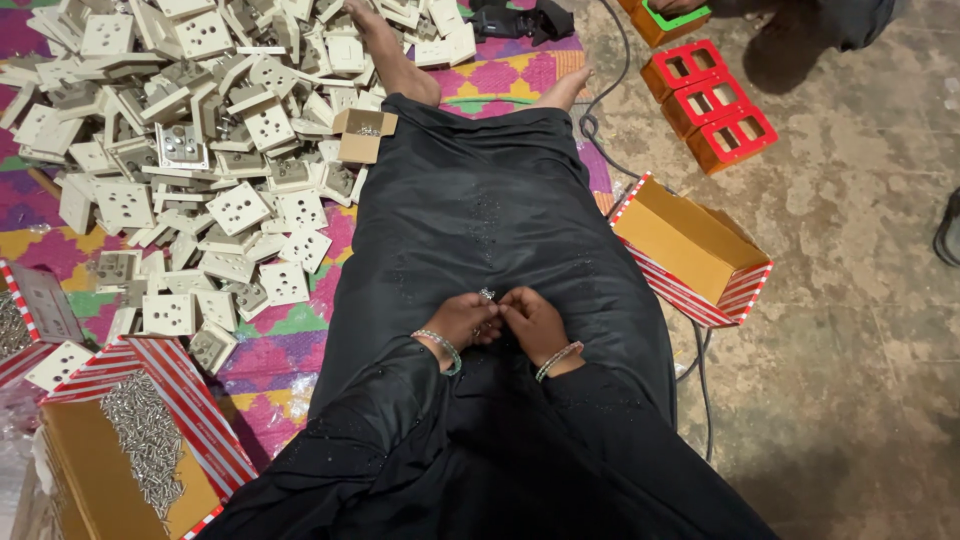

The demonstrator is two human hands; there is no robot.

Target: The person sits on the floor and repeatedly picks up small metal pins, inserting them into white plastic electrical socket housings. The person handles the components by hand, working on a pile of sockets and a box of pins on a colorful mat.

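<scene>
My left hand (462, 321) and my right hand (532, 320) rest together on my lap, over a black garment (480, 210). Their fingertips meet around a small shiny metal piece (488, 295); it is too small to tell which hand pinches it. Each wrist wears a beaded bracelet. My legs stretch forward across a colourful woven mat (500, 75).
A large heap of white socket plates (200, 150) covers the mat at left, with a small open cardboard box (362, 135) beside it. A box of metal screws (140, 450) sits at lower left. An empty red-striped box (690, 245) and red frames (710, 100) lie right. Cables run along the floor.
</scene>
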